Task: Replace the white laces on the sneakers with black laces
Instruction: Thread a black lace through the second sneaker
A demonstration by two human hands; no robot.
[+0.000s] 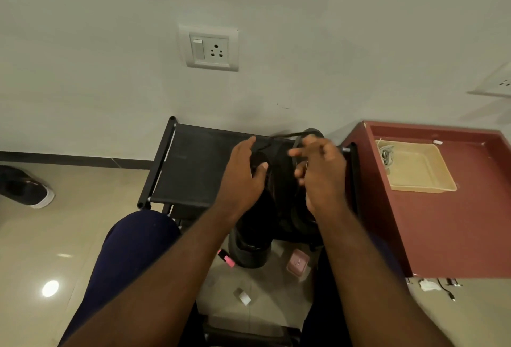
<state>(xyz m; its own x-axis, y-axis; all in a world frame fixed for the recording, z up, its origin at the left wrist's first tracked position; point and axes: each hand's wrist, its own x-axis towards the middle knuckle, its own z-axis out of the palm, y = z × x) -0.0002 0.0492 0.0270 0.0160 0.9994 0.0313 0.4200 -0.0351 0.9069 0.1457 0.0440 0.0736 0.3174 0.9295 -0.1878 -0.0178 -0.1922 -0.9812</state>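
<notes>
A black lace (279, 137) arcs over a dark sneaker (278, 178) on a black fabric rack (193, 164), running left to right between a person's hands. The right hand (322, 175), nearer the lace, appears to pinch it in curled fingers. The left hand (243, 175) rests straight-fingered on the shoe. A maroon table (456, 222) stands alongside, and a socket (211, 49) is on the wall behind.

Black lace (287, 135) blurred, ends probably hidden in right hand (323, 178).
</notes>
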